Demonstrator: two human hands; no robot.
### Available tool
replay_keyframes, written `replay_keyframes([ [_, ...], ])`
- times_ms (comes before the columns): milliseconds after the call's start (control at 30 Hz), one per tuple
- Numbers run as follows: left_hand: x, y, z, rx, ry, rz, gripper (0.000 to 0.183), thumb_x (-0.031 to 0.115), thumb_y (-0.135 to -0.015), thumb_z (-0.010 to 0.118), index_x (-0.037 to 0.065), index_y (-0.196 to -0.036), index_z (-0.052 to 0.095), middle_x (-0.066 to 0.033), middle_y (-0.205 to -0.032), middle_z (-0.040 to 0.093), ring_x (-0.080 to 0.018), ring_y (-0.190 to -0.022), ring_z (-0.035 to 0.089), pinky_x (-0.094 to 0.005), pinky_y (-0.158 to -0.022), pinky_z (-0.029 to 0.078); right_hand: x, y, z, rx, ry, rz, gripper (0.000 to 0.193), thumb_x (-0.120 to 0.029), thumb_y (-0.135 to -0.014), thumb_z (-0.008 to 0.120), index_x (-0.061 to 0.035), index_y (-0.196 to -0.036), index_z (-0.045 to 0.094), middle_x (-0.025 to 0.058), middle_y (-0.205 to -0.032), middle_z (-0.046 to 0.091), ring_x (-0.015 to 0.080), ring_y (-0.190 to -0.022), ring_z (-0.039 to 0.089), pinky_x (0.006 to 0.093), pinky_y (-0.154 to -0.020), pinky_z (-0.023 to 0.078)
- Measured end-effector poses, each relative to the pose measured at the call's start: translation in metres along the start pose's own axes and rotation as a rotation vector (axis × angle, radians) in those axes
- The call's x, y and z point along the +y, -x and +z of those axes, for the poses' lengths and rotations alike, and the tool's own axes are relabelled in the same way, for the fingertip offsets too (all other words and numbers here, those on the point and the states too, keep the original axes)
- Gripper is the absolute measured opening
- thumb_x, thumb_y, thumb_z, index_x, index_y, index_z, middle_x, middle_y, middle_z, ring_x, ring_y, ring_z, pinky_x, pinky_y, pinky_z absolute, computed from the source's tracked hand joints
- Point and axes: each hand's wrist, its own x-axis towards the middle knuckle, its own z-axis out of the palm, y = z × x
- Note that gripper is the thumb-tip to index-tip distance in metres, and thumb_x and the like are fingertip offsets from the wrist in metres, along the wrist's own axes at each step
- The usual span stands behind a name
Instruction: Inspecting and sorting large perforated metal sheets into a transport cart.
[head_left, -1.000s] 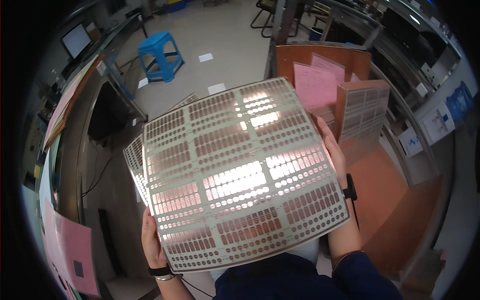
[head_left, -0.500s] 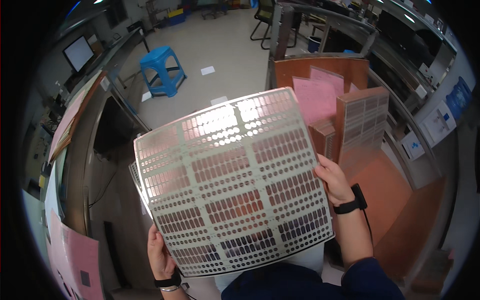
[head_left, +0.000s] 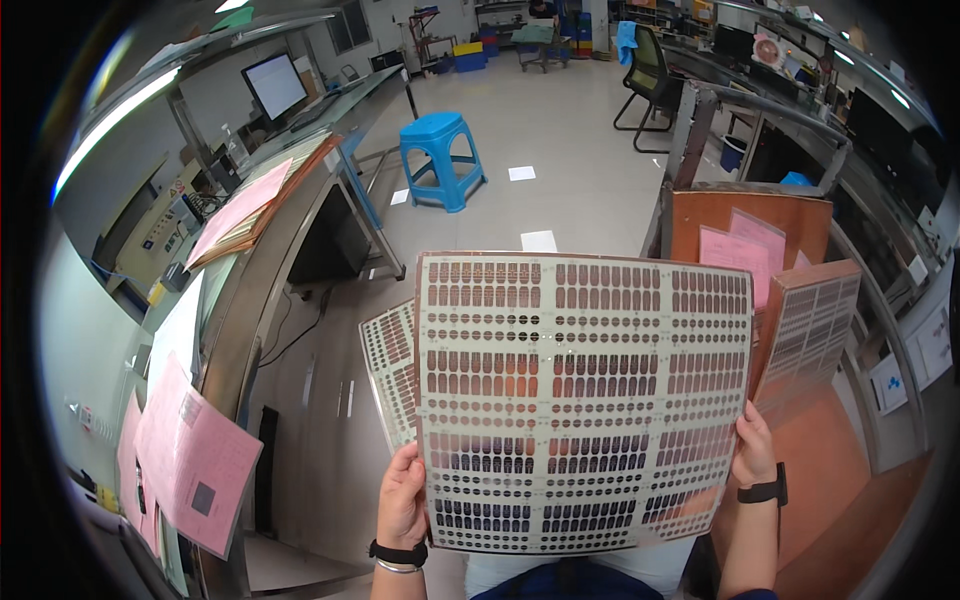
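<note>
A large circuit-board panel (head_left: 547, 400), pale with rows of copper-coloured oblong and round pads, stands almost upright in front of me. My left hand (head_left: 402, 500) grips its lower left edge, and my right hand (head_left: 755, 450) grips the lower right edge. On both hands the fingertips are hidden behind the panel. A second similar panel (head_left: 388, 365) shows partly behind it on the left, tilted; what supports it cannot be seen. To the right, a stack of like panels (head_left: 808, 325) stands on edge beside pink sheets (head_left: 738, 255).
A bench (head_left: 255, 270) with papers and a hanging pink sheet (head_left: 195, 460) runs along the left. A blue stool (head_left: 442, 160) stands ahead on the floor. On the right is a metal-framed rack (head_left: 690, 140) with brown boards (head_left: 820, 480).
The panel has turned from a tilt to nearly level, and its bright glare is gone. My view has swung left, so more of the left bench and the second panel shows.
</note>
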Motion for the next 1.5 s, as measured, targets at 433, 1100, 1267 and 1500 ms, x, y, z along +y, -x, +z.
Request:
replay_keyframes([
  [433, 0.012, -0.025, 0.035, -0.100, -0.254, 0.014, 0.033, 0.015, -0.092, 0.052, -0.005, -0.118, 0.047, -0.0134, -0.108, 0.061, -0.0188, -0.093, 0.061, -0.0307, -0.084, 0.050, 0.016, 0.026, -0.013, 0.205, -0.132, 0.054, 0.035, -0.028, -0.099, 0.040, -0.0010, -0.117, 0.054, 0.0053, -0.113, 0.058, 0.0122, -0.101, 0.055, 0.0262, -0.082, 0.046],
  [1100, 0.019, -0.006, 0.060, 0.013, -0.542, 0.010, 0.039, 0.011, -0.095, 0.044, -0.004, -0.131, 0.038, -0.0205, -0.127, 0.048, -0.0289, -0.113, 0.052, -0.0383, -0.092, 0.044, -0.089, 0.142, -0.039, 0.587, -0.140, -0.923, 0.038, -0.017, -0.091, 0.056, -0.0015, -0.123, 0.046, 0.0079, -0.120, 0.053, 0.0177, -0.112, 0.050, 0.0318, -0.097, 0.039],
  [1267, 0.012, -0.013, 0.060, -0.038, -0.533, -0.031, 0.040, 0.013, -0.094, 0.047, -0.004, -0.130, 0.041, -0.0198, -0.123, 0.051, -0.0263, -0.108, 0.054, -0.0353, -0.090, 0.045, -0.057, 0.145, -0.070, 1.086, 0.069, -1.022, 0.046, -0.004, -0.089, 0.053, 0.0006, -0.131, 0.036, 0.0090, -0.129, 0.045, 0.0197, -0.113, 0.049, 0.0326, -0.096, 0.041],
  [1500, 0.014, -0.016, 0.050, -0.037, -0.542, -0.062, 0.040, 0.014, -0.094, 0.048, -0.003, -0.130, 0.043, -0.0193, -0.121, 0.053, -0.0238, -0.105, 0.056, -0.0328, -0.088, 0.045, 0.007, 0.141, -0.105, 1.488, 0.332, -0.701, 0.039, -0.009, -0.090, 0.055, 0.0068, -0.124, 0.045, 0.0114, -0.121, 0.052, 0.0181, -0.104, 0.052, 0.0294, -0.089, 0.042],
])
